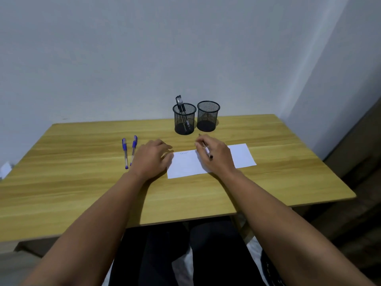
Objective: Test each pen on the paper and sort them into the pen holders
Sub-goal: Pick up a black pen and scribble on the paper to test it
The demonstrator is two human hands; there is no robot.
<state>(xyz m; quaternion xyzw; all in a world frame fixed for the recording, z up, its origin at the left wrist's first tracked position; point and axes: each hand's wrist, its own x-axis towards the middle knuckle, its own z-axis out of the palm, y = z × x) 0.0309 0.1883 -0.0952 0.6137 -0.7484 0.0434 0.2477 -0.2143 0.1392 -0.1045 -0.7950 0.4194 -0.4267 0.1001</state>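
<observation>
A white sheet of paper [241, 155] lies on the wooden table [82, 182], with a small scribble near its upper left. My right hand [216, 155] rests on the paper, shut on a black pen [208, 153] held in a writing grip. My left hand [151, 159] lies flat at the paper's left edge, fingers spread. Two blue-capped pens [129, 151] lie side by side left of my left hand. Behind the paper stand two black mesh pen holders: the left holder [184, 120] has black pens in it, while the right holder [207, 116] looks empty.
The table stands against a pale wall, with a corner to the right. The table's right edge [321, 162] drops to a dark floor. A small white object [5, 169] lies at the far left edge. My dark-clothed legs are under the front edge.
</observation>
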